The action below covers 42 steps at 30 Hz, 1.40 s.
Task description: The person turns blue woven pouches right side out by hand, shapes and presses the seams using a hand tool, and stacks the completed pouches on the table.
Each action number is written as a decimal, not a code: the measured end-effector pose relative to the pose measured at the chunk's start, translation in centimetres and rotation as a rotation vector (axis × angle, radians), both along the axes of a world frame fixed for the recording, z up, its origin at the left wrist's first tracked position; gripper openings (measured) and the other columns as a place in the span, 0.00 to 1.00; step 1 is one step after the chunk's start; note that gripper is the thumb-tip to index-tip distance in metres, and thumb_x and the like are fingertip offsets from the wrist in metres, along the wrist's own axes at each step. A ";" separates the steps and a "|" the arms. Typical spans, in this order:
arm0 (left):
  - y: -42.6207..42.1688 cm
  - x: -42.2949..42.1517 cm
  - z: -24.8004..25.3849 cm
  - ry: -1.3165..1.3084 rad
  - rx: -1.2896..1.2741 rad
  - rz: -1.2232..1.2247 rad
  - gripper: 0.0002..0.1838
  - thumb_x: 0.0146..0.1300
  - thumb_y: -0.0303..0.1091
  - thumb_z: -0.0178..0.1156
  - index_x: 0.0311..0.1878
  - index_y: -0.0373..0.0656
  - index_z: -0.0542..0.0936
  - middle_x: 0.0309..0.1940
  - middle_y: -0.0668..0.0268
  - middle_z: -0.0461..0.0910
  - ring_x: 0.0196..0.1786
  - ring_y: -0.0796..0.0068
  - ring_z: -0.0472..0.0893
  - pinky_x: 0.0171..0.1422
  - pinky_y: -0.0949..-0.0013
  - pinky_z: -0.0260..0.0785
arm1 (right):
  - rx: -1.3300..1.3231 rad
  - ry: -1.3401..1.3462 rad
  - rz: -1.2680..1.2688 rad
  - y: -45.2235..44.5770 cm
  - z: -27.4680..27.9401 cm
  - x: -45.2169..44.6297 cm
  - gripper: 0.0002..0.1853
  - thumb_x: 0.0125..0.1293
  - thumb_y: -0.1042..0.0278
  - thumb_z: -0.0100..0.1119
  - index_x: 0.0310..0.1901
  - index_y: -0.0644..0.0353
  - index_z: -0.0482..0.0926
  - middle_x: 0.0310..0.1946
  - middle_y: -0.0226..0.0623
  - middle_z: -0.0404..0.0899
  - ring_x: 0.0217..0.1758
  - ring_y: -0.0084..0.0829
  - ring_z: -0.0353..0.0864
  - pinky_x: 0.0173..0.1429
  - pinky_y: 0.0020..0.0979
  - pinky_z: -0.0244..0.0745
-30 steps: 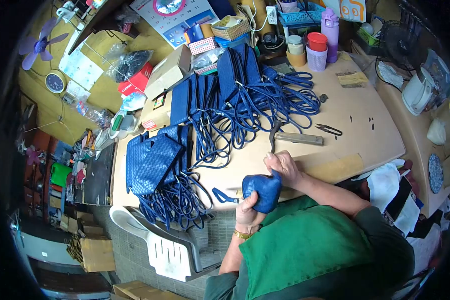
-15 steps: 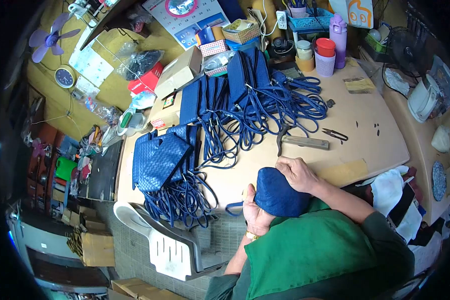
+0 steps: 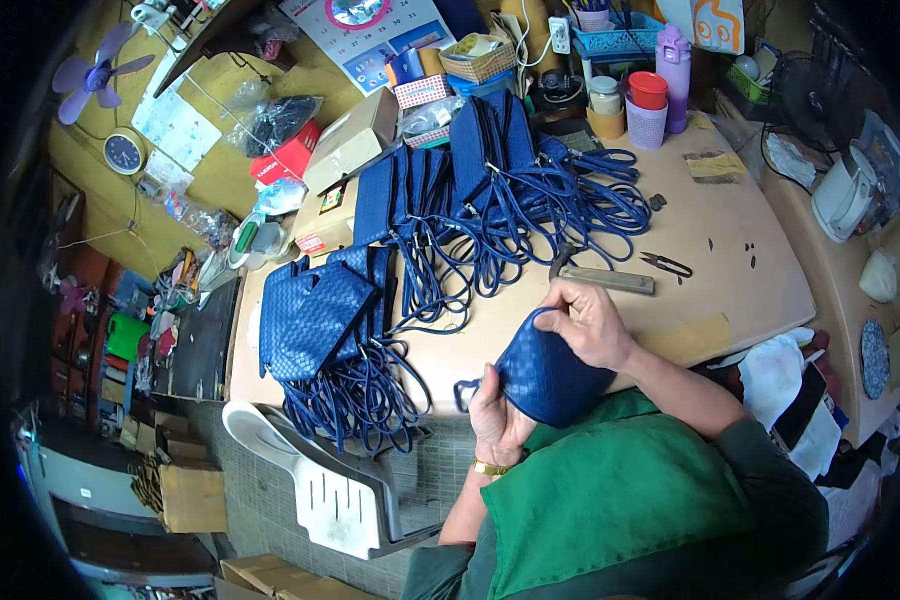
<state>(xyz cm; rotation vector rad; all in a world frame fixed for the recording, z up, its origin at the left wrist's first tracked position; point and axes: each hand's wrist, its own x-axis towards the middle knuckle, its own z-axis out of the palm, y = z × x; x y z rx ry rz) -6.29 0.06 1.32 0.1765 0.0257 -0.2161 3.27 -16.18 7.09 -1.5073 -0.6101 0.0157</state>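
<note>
A blue woven-textured pouch (image 3: 555, 375) is held between my hands over the table's near edge, in front of the green apron (image 3: 620, 490). My left hand (image 3: 500, 415), with a gold band at the wrist, grips its left side, thumb up along the edge. A short loop of blue strap (image 3: 463, 393) sticks out beside that hand. At the pouch's top edge, my right hand (image 3: 588, 325) is closed in a pinch. Just beyond the right hand lies a hammer (image 3: 610, 280), its head partly hidden. To its right are thread snips (image 3: 667, 264).
Blue pouches with looped straps lie in a pile (image 3: 315, 315) at left and in rows (image 3: 490, 160) farther back. A white plastic chair (image 3: 335, 505) stands by the table's near left side. Cups and a purple bottle (image 3: 674, 80) stand at the back.
The pouch has been turned and stretched, so its textured face and upper edge now show. My right hand has risen slightly and changed its grip; my left hand has shifted a little left.
</note>
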 end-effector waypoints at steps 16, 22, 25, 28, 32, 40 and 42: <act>0.6 0.7 7.4 -0.571 1.982 0.473 0.12 0.56 0.22 0.63 0.45 0.35 0.81 0.39 0.51 0.81 0.44 0.54 0.81 0.50 0.64 0.73 | -0.241 -0.169 0.016 -3.1 1.4 -1.1 0.30 0.57 0.55 0.71 0.55 0.64 0.73 0.53 0.47 0.75 0.58 0.39 0.75 0.63 0.37 0.68; 0.0 0.6 9.0 -0.658 2.258 0.214 0.18 0.51 0.31 0.70 0.47 0.42 0.82 0.32 0.58 0.83 0.31 0.58 0.79 0.41 0.61 0.71 | -0.154 0.063 0.105 -1.8 -2.1 -1.6 0.12 0.64 0.64 0.65 0.40 0.65 0.79 0.30 0.30 0.79 0.33 0.22 0.75 0.39 0.27 0.71; 3.4 -0.7 8.3 -0.608 2.390 0.257 0.14 0.46 0.29 0.72 0.39 0.45 0.84 0.46 0.58 0.82 0.47 0.57 0.80 0.50 0.56 0.71 | 0.081 0.333 -0.022 -4.3 -4.1 -0.3 0.10 0.74 0.64 0.50 0.42 0.62 0.75 0.35 0.28 0.77 0.39 0.16 0.72 0.48 0.21 0.68; 4.5 -0.5 5.1 -0.404 2.210 0.454 0.13 0.43 0.26 0.74 0.34 0.34 0.83 0.66 0.52 0.65 0.56 0.60 0.77 0.64 0.61 0.66 | 0.328 0.326 -0.020 -5.4 -4.9 -0.1 0.11 0.76 0.63 0.45 0.40 0.60 0.73 0.36 0.34 0.78 0.42 0.21 0.73 0.52 0.25 0.67; 5.1 -0.2 -1.3 -0.280 1.739 0.424 0.19 0.56 0.19 0.68 0.51 0.37 0.77 0.36 0.68 0.77 0.41 0.80 0.77 0.49 0.75 0.72 | 0.361 0.272 -0.163 -5.4 -5.5 -0.3 0.15 0.77 0.61 0.43 0.38 0.61 0.75 0.35 0.32 0.78 0.40 0.19 0.73 0.51 0.24 0.67; 2.7 -0.3 -1.0 0.027 1.497 0.412 0.19 0.47 0.22 0.76 0.43 0.37 0.80 0.27 0.78 0.75 0.28 0.91 0.69 0.33 0.85 0.63 | 0.390 0.336 -0.379 -7.3 -6.9 0.3 0.18 0.76 0.56 0.41 0.36 0.61 0.72 0.32 0.33 0.74 0.38 0.24 0.71 0.48 0.26 0.66; 2.5 -0.3 -1.0 0.044 1.454 0.372 0.19 0.47 0.22 0.76 0.43 0.37 0.80 0.27 0.78 0.75 0.28 0.91 0.70 0.33 0.84 0.64 | 0.431 0.351 -0.358 -7.7 -7.3 0.3 0.17 0.76 0.55 0.41 0.35 0.59 0.71 0.31 0.34 0.72 0.38 0.25 0.70 0.47 0.27 0.66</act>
